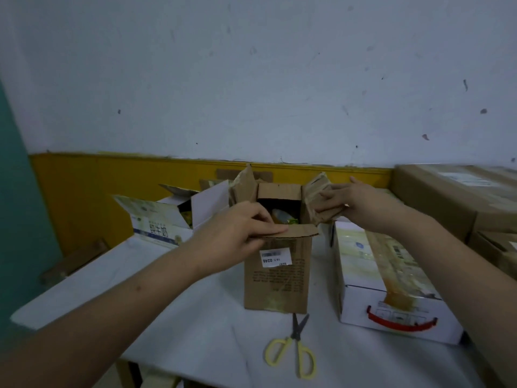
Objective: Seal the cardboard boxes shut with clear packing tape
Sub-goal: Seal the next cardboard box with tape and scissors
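Observation:
A tall brown cardboard box (277, 278) stands open in the middle of the white table (173, 303), with items visible inside. My left hand (237, 229) pinches its near flap, thumb on top and fingers curled under the edge. My right hand (349, 203) holds the right flap, which stands tilted outward. The left and far flaps stand up. A white box (383, 275) with a strip of tape along its top and a red handle lies to the right. No roll of tape is in view.
Yellow-handled scissors (293, 348) lie on the table in front of the brown box. An open white carton (167, 217) sits at the back left. Large brown boxes (447, 197) are stacked at the right. The wall runs close behind the table.

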`<state>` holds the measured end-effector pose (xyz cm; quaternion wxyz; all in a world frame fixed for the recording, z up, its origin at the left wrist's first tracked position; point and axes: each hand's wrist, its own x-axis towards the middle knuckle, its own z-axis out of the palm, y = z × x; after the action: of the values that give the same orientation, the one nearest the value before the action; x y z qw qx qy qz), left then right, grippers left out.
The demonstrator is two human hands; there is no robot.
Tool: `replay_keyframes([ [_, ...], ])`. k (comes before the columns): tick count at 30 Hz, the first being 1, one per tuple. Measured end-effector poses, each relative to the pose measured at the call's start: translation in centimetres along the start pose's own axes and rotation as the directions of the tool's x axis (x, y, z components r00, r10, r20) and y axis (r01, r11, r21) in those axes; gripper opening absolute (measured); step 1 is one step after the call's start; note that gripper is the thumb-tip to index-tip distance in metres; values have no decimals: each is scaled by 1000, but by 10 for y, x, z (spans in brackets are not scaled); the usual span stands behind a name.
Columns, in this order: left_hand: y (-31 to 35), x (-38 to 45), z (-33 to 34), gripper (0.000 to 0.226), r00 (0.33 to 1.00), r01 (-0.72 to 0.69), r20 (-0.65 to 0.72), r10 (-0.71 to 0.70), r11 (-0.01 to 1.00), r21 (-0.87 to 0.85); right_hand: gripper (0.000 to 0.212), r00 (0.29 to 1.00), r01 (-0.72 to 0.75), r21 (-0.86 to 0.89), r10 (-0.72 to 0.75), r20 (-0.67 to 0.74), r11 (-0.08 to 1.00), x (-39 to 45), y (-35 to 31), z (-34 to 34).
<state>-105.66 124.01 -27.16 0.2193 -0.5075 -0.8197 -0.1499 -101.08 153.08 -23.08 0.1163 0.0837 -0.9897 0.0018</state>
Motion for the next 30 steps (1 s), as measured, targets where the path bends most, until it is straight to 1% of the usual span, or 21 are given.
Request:
replay_keyframes([
  [2,8,6,11,37,990,-68,-114,79,993,100,61,984,-19,-159,47,174,987,-10,-9,-17],
  [3,11,9,15,34,980,-85,-169,107,988,128,67,972,-15,-184,58,229,983,-16,-17,-25],
  [5,15,14,24,33,955,-97,-267,133,984,146,78,975,1,-137,29,220,991,-25,-38,-31],
  [6,18,18,25,35,949,-105,-284,138,986,129,75,983,13,-61,-1,185,998,-24,-49,-28],
  [7,20,21,23,39,951,-121,-273,144,988,99,65,988,44,7,-44,146,999,-23,-57,-20],
  [9,19,27,10,50,970,-168,-172,173,985,42,40,995,89,60,-92,38,994,-15,-53,5],
  [11,10,34,-13,68,972,-206,-85,219,969,134,34,996,71,103,-66,-53,992,-11,-35,15],
  [12,4,38,-26,83,979,-181,-53,195,962,205,32,997,49,130,-41,-63,990,-12,-27,15],
  [13,-4,43,-37,97,992,-120,-3,125,961,248,32,998,35,166,-25,-63,986,-14,-19,14],
  [14,-11,48,-46,105,997,-53,62,38,965,258,33,997,35,212,-21,-68,977,-16,-12,15],
  [15,-19,53,-50,104,991,-5,128,-28,969,249,36,995,52,263,-28,-92,964,-19,-7,17],
  [16,-27,58,-51,91,981,32,181,-73,975,221,40,992,68,314,-30,-125,947,-20,-3,21],
  [17,-33,62,-50,67,970,69,216,-107,982,174,43,987,84,358,-29,-157,930,-20,1,25],
  [19,-43,68,-45,19,967,153,201,-156,988,31,46,980,86,408,-4,-198,909,-18,7,35],
  [20,-45,69,-42,10,969,183,172,-178,983,-17,47,976,98,408,-7,-219,908,-15,9,38],
  [22,-47,67,-36,9,968,214,148,-201,974,-75,49,965,125,356,-31,-260,926,-11,17,41],
  [24,-44,65,-30,9,971,219,128,-202,967,-128,50,954,124,247,-47,-297,961,-6,29,43],
  [26,-41,65,-24,11,980,189,88,-177,969,-162,48,952,41,67,-19,-306,997,-1,38,40],
  [28,-32,70,-18,16,988,152,34,-148,972,-178,45,975,-94,-145,61,-213,985,3,40,30],
  [29,-27,73,-15,19,992,122,5,-123,977,-173,46,987,-139,-228,115,-114,964,2,39,23],
  [30,-22,76,-12,21,995,93,-27,-98,982,-164,54,985,-165,-245,171,1,955,0,36,12],
])
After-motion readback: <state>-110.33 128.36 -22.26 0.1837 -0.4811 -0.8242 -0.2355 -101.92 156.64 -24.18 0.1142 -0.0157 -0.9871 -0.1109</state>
